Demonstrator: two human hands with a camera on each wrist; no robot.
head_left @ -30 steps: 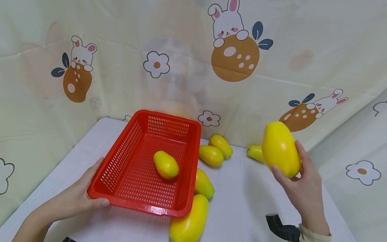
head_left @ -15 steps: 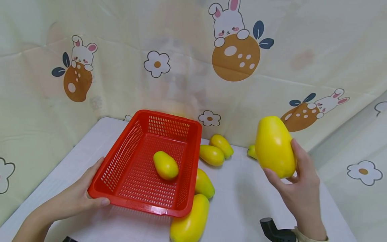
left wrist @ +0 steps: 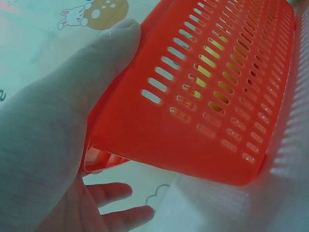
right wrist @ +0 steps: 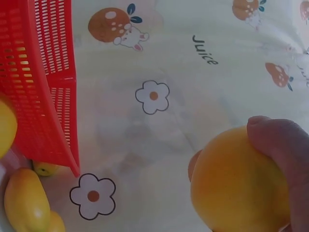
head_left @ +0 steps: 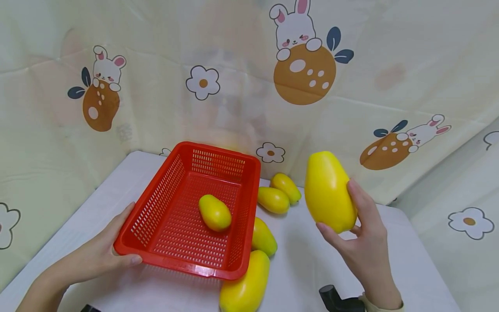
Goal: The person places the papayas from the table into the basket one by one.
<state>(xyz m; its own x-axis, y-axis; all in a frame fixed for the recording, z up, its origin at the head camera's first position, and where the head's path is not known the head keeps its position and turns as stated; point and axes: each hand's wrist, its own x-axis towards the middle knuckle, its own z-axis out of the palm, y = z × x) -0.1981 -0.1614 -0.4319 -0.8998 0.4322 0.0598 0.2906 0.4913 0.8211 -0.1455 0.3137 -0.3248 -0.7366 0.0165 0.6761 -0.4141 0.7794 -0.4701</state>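
Observation:
My left hand [head_left: 97,251] grips the near-left corner of a red plastic basket [head_left: 134,249], thumb over the rim and fingers below it. In the left wrist view, the thumb lies along the red wall [left wrist: 130,140]. One small yellow fruit with a greenish tip [head_left: 214,213] lies inside the basket. In my right hand [head_left: 364,242] is a large, smooth papaya-like yellow fruit [head_left: 329,193], held up above the table to the right of the basket. The right wrist view shows that papaya-like fruit [right wrist: 239,181] between the thumb and fingers, which it mostly hides.
Two yellow fruits [head_left: 273,200] lie behind the basket's right side. Another [head_left: 264,237] and a long one [head_left: 245,284] sit along its near-right edge, partly covered. A white cloth [head_left: 300,268] covers the table, and a printed curtain [head_left: 234,117] hangs at the back.
My right hand has moved left toward the basket, carrying the papaya-like fruit. A yellow fruit seen behind it at the back right is now hidden. The left hand and basket stay put.

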